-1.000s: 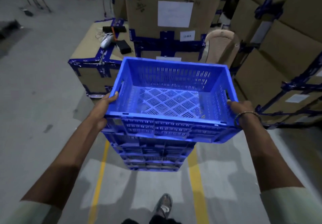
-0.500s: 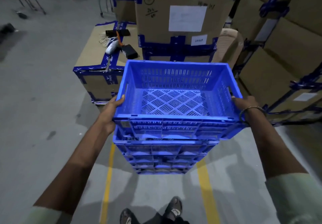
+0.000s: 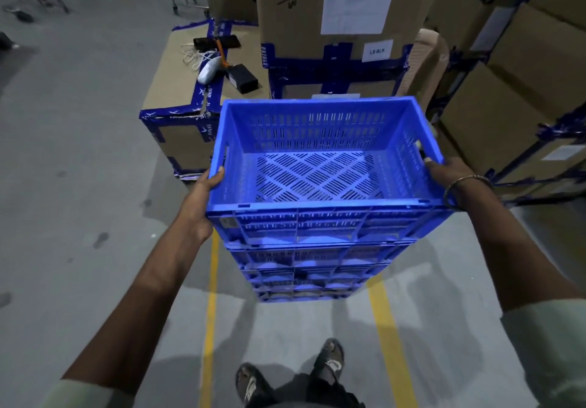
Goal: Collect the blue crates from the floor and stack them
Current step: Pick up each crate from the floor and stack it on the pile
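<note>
An empty blue slatted crate [image 3: 320,135] is held level in front of me, sitting on or just above a stack of blue crates [image 3: 310,268] on the floor. My left hand [image 3: 203,198] grips the crate's left side near the handle slot. My right hand [image 3: 444,176], with a metal bangle on the wrist, grips the right side. Whether the top crate rests fully on the stack cannot be told; its front wall lines up closely with the crates below.
Taped cardboard boxes [image 3: 342,27] rise just behind the stack and along the right [image 3: 507,97]. A low box [image 3: 180,90] at the left carries a scanner, cable and black items. Yellow floor lines [image 3: 211,296] run beside the stack. My sandalled feet [image 3: 329,360] stand close behind it.
The crate in my hands has come down and forward onto the stack; the gap below it has closed. I have stepped closer to the stack.
</note>
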### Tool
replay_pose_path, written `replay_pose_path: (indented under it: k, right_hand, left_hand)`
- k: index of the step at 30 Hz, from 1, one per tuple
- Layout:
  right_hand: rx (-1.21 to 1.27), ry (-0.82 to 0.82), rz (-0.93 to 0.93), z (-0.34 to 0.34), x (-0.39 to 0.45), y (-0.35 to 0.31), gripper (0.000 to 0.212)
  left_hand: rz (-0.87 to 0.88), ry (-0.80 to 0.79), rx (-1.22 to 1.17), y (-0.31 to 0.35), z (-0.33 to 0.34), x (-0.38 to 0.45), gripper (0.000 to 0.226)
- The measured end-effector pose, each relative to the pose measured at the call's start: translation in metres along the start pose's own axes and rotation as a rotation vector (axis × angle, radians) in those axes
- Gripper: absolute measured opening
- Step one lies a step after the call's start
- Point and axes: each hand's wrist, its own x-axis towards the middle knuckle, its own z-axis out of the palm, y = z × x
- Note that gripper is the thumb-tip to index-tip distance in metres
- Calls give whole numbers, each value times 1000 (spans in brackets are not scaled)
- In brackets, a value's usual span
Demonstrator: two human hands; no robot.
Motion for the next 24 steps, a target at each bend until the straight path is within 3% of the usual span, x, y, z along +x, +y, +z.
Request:
replay_pose_path:
  k: [5,13,20,24]
  right_hand:
    - [-165,24,-58,3,-9,-1,58]
    - [-174,12,-35,3,-9,2,61]
    - [-170,85,-54,10,-14,10,53]
    - [-211,322,-154,15,-38,-3,47]
  left_hand:
    - [-15,19,-11,0,-7,4,46]
    - [2,32,80,-1,-2,-1,41]
    - [264,347,645,3,6,-2,26]
    - [526,481,1198,10,16,-9,56]
